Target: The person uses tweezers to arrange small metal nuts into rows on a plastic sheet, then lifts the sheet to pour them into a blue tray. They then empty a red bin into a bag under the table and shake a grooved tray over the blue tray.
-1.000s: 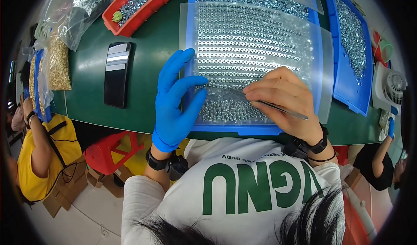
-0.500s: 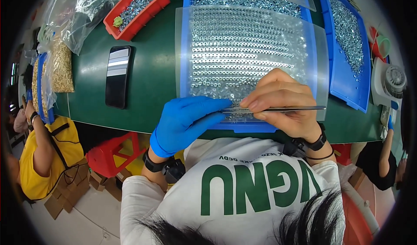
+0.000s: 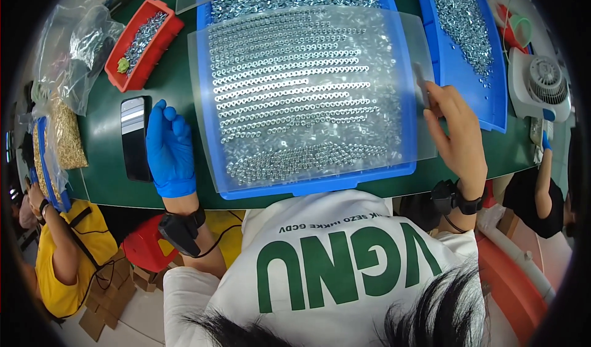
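Mostly, the clear perforated sorting plate (image 3: 308, 95) already looks well filled: long rows of small silver nuts (image 3: 289, 82) run across its upper and middle parts, each row fairly neat. It lies on top of a blue tray (image 3: 320, 184) on the green table (image 3: 166, 82), tilted slightly so its right edge overhangs the tray's rim. What seems left is the lower band, where a loose heap of nuts (image 3: 301, 159) sits unsorted near the front edge, and a few short or broken rows on the left and right ends.

The left hand (image 3: 169, 150), in a blue glove, rests flat on the table just beside the plate's left edge, fingers together and extended, holding nothing. The right hand (image 3: 455, 135), bare, is at the plate's right edge; its fingers are curled narrow around a small thin tool (image 3: 421, 83), too blurred to name for certain, which touches the plate.

A second blue tray (image 3: 468, 58) of loose nuts lies to the right, a red bin (image 3: 143, 45) with more hardware to the upper left, and a dark phone (image 3: 135, 138) just left of the gloved hand. I judge the filling to be more than half done.
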Demonstrator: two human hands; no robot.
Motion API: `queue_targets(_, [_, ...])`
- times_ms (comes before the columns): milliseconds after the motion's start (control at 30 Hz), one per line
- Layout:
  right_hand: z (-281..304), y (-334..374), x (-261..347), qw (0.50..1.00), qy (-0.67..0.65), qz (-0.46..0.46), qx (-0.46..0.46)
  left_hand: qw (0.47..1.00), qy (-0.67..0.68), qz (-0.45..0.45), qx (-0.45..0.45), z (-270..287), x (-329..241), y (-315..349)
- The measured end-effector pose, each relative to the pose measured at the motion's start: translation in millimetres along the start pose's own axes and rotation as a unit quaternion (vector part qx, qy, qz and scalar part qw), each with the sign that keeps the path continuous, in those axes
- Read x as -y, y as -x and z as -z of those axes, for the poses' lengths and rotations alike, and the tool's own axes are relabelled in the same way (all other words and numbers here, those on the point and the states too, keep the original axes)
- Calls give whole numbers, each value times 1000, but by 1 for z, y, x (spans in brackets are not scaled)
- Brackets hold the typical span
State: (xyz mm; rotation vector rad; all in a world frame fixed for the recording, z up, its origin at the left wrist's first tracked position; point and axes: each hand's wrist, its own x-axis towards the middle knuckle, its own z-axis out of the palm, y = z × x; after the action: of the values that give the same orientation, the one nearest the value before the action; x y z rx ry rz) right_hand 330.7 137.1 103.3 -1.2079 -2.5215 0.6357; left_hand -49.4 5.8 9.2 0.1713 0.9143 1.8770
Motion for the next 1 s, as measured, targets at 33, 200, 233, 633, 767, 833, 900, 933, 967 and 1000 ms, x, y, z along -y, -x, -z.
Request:
queue_targets(33, [-4,3,-3,999,42,20,-2,999,-20,-17,-34,-2,3,-3])
queue_targets(200, [-14,11,-15,995,59,62,-46,996,-55,-22,-63,-17,14,-12])
queue_targets(233, [-15,12,-16,996,56,59,-46,996,-62,-17,-65,-20,16,-12])
queue_targets(633, [-24,6,-16,996,19,75,-47,988,-119,-1,-99,-37,23,-16])
queue_targets(767, [-28,-1,-12,994,8,99,-38,987,-134,-5,-88,-33,24,-20])
queue_targets(833, [-31,-5,-10,993,-1,113,-30,977,-170,-19,-127,-37,28,-20])
queue_targets(900, [-33,-8,-6,992,-6,120,-25,973,-191,-29,-124,-43,31,-18])
queue_targets(933, [-34,-8,-4,992,-8,125,-21,970,-211,-38,-118,-45,32,-17])
queue_targets(967, [-34,-9,-3,991,-10,129,-16,965,-231,-46,-113,-46,32,-17])
queue_targets(1000, [-34,-9,-1,991,-11,133,-12,965,-230,-46,-113,-44,31,-17])
